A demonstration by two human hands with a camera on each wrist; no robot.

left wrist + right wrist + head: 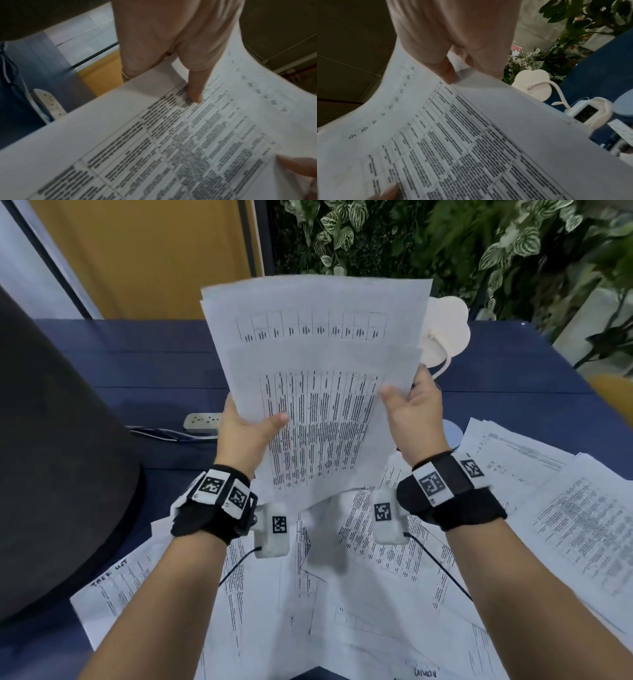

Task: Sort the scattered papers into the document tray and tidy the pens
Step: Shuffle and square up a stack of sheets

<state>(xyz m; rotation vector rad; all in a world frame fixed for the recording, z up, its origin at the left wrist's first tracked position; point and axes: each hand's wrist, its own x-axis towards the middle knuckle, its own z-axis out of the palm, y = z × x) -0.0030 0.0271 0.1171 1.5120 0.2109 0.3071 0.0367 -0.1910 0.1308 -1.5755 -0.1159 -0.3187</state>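
Note:
I hold a stack of printed papers (318, 364) upright above the blue table (144, 361). My left hand (246, 426) grips its left edge, thumb across the front sheet. My right hand (411, 402) grips the right edge the same way. In the left wrist view the thumb presses on the table-printed papers (171, 142); the right wrist view shows the papers (471, 142) pinched under the thumb. More loose papers (342, 594) lie scattered on the table below my wrists and to the right (548, 501). No document tray or pens show in any view.
A dark chair back (58, 457) fills the left side. A white power strip (202, 422) with a cable lies behind my left hand. A white cloud-shaped lamp (445, 333) stands at the back, a small white device (587, 112) near it. Plants (445, 241) line the far side.

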